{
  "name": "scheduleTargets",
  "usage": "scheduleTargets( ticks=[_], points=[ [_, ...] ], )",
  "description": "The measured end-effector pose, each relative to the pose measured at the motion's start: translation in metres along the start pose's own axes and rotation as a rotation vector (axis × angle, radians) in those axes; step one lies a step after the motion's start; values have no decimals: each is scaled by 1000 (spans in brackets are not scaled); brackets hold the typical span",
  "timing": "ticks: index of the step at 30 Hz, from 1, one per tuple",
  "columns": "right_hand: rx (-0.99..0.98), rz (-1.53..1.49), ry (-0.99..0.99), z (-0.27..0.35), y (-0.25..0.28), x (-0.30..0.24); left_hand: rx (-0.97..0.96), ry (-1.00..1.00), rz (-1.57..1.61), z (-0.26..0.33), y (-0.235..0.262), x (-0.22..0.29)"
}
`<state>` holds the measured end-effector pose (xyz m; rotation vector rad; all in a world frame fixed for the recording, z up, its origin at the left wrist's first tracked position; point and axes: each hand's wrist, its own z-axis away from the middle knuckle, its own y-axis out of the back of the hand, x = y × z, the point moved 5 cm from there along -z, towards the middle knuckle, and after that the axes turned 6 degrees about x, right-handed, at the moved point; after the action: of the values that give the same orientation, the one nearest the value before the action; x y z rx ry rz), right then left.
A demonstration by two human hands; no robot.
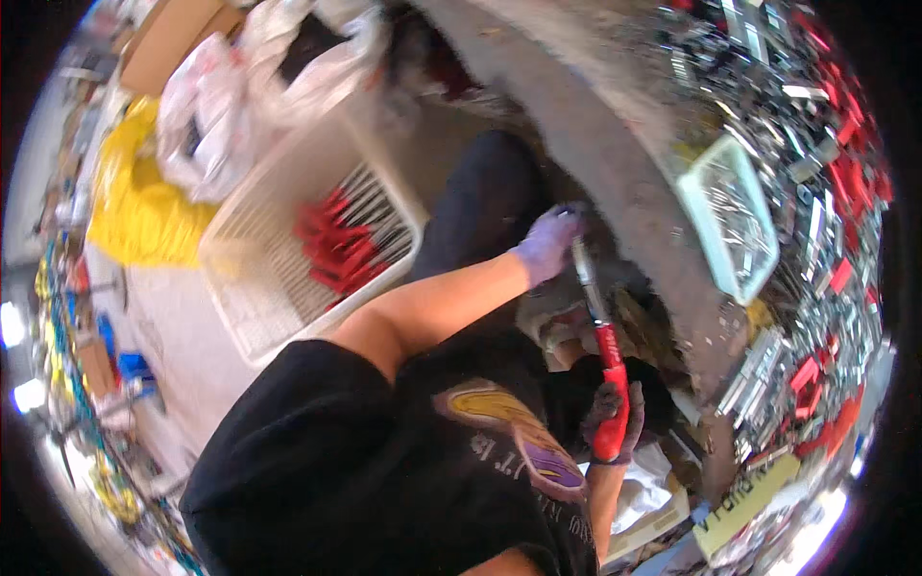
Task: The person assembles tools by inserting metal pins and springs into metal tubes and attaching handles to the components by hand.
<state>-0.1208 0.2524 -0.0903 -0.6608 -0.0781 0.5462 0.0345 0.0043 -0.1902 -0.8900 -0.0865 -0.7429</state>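
A long tool with a red handle and a silver metal shaft (588,278) runs between my two hands. My left hand (550,247), in a light purple glove, has its fingers closed at the metal end; the very tip is hidden there. My right hand (632,422), in a darker, soiled glove, is wrapped round the red grip. To the left, a cream plastic basket (274,254) holds several similar red-handled pieces (338,245) with metal shafts.
A worn bench edge (624,173) curves along the right. Beyond it lie heaped metal and red parts (836,182) and a pale blue basket (699,206) of small metal pieces. White sacks (204,115) and a yellow bag (144,197) stand at upper left.
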Motion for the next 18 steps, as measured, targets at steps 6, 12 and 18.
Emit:
scheduleTargets(
  ticks=[6,12,18],
  points=[
    [-175,-133,-18,-38,-103,30,-1,-2,177,80,-44,94],
    [-74,1296,766,-55,-197,60,-162,-92,64,148,1,143],
    [-76,1366,610,-51,-180,54,454,-368,-859,171,223,240]
  ],
)
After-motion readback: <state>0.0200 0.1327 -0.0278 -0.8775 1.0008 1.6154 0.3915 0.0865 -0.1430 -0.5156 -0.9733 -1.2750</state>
